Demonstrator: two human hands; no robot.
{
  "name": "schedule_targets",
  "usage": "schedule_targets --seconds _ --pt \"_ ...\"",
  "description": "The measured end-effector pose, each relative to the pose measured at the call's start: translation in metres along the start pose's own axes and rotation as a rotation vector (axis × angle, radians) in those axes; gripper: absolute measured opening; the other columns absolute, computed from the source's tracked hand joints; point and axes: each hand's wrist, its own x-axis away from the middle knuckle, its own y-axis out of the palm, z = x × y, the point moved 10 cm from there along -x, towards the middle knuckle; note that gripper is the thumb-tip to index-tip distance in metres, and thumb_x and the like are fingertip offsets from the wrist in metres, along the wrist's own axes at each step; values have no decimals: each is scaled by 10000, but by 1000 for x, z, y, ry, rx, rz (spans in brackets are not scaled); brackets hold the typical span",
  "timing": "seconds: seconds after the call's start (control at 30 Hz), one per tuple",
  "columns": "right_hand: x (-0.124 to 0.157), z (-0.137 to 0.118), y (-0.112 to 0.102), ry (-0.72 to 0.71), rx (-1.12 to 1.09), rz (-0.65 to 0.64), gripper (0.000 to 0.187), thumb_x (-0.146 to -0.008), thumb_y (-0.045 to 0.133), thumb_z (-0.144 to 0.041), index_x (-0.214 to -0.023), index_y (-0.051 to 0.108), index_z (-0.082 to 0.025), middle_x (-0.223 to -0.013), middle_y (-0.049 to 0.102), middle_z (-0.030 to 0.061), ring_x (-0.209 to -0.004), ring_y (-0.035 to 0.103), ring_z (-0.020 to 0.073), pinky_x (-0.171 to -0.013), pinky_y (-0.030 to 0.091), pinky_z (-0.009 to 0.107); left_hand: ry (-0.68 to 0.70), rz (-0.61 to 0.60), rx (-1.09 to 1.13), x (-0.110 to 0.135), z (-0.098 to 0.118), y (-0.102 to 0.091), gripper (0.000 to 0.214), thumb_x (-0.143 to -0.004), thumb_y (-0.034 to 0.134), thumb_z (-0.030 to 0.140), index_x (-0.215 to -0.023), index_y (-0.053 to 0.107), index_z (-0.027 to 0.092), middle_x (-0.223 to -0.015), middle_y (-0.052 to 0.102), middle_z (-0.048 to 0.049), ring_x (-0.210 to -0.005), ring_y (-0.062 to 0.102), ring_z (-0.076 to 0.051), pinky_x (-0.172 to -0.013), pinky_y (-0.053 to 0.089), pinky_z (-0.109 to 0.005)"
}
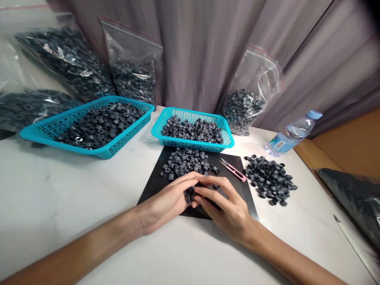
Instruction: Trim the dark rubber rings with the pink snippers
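Both my hands meet over a black mat (pixel 154 186) on the white table. My left hand (pixel 166 202) and my right hand (pixel 225 206) have their fingers curled around small grey rubber rings (pixel 189 193) held between the fingertips. Just beyond the hands a loose pile of the same grey rings (pixel 185 161) lies on the mat. Pink thread snips (pixel 233 169) rest on the mat to the right of that pile.
Two turquoise baskets (pixel 59 126) (pixel 190 144) hold more rings. Another heap of rings (pixel 270 178) lies on the table at right. Clear bags of rings (pixel 133 75) lean against the curtain. A water bottle (pixel 292 132) lies at right, near a cardboard box (pixel 350 146).
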Motion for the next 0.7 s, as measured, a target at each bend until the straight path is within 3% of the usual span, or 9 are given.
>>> schedule_targets --seconds 0.27,0.7 --pt "0 -4 4 -33 161 -51 206 -907 606 -89 -1078 637 -201 -1082 653 102 -1003 644 210 -817 551 365 13 39 -9 -2 0 -3 180 -948 507 222 -872 665 180 -901 527 -12 -801 402 -136 -681 353 -261" --pt "-3 -21 -7 -129 37 33 183 -906 610 -80 -1063 603 -173 -1033 687 91 -1030 632 210 -860 525 359 -19 66 5 -2 -7 -7 167 -934 550 269 -922 696 189 -926 590 -20 -869 467 -143 -726 374 -250"
